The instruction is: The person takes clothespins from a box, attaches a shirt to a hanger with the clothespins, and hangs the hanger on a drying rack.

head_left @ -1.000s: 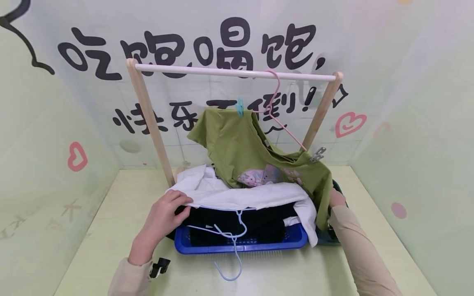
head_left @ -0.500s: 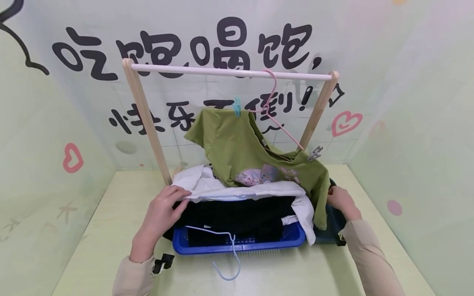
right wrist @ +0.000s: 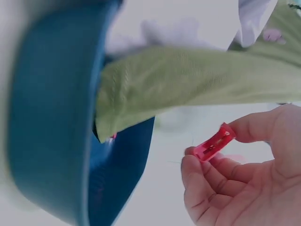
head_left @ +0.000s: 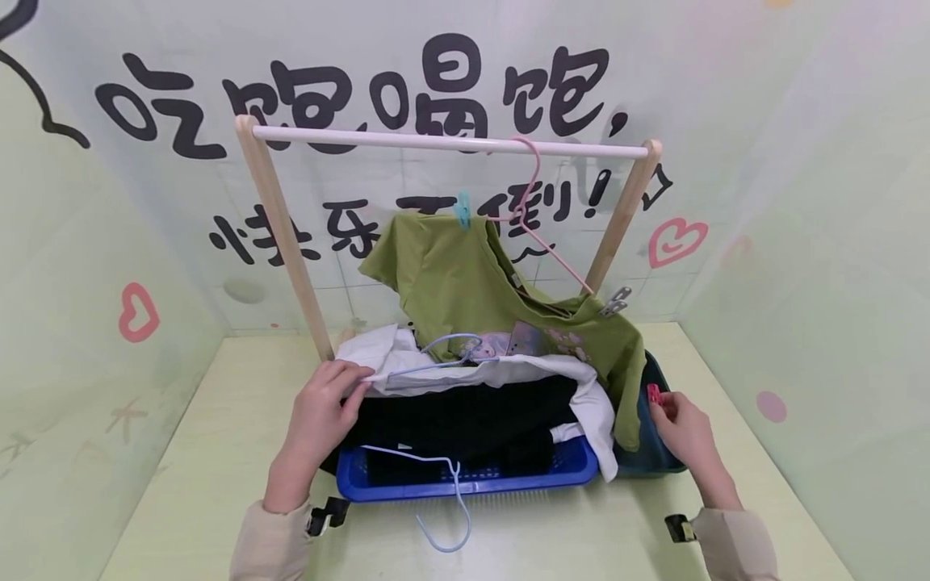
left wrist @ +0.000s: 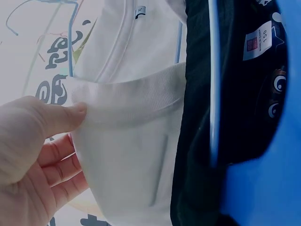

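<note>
My left hand (head_left: 320, 411) pinches the edge of a white shirt (head_left: 552, 367) between thumb and fingers. A light blue hanger (head_left: 417, 369) lies along that edge, its hook toward the back. In the left wrist view, the thumb presses on the shirt's ribbed band (left wrist: 131, 101). A small red clothespin (right wrist: 215, 143) sits between the thumb and fingers of my right hand (head_left: 686, 428), near the dark teal basin (head_left: 648, 468). Black clothing (head_left: 465, 420) lies in front of the shirt, over a blue basket (head_left: 465, 487).
A green T-shirt (head_left: 450, 282) hangs tilted on a pink hanger (head_left: 536, 173) from the rack's white bar (head_left: 407, 141). A turquoise clip (head_left: 462, 211) and a grey clip (head_left: 616, 303) are on it. Another light blue hanger (head_left: 456, 484) pokes out over the basket's front rim.
My right hand has come up out of the basin with the red clothespin. The hanger's hook at the white shirt has swung from front to back. My left hand keeps its pinch.
</note>
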A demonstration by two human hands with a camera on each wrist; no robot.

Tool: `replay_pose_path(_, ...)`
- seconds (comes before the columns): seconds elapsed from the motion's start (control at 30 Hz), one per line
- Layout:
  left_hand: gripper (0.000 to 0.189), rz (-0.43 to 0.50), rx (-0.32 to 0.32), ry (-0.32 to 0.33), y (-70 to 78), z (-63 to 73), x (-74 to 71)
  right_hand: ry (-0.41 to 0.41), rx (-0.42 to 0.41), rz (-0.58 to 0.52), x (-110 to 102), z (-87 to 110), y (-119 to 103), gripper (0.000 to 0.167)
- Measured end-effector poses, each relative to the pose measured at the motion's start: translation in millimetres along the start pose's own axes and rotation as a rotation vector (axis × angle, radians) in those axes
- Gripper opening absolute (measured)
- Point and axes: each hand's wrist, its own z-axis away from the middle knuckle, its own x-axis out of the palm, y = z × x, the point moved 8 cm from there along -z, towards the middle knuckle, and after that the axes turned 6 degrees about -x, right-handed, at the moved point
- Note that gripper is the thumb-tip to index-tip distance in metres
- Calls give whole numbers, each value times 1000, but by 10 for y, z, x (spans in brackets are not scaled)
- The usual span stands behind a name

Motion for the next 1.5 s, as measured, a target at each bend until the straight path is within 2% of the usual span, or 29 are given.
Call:
replay_pose_path(0.23, 20, 8, -6, 20, 11, -24, 7, 143, -10, -72, -63, 302, -94, 20)
replay_pose_path(0.43, 20, 1, -33, 26, 0, -36, 15, 201, -76, -133, -59, 447, -252, 12)
replay_pose_path(0.87, 21, -4, -64, 14, -21, -37, 30, 198, -130, -168, -16, 508, -487, 8)
replay_pose_path(1.2, 20, 25, -60, 9, -31, -29, 35, 270, -260, -181, 5, 535, -731, 8)
replay_pose_path(1.33, 20, 40, -48, 17, -34, -27, 39, 273, -312, -196, 45, 541, -841, 12)
replay_pose_path(1.5, 20, 48, -47, 13, -33, -24, 47, 253, -324, -226, 98, 528, -964, 14)
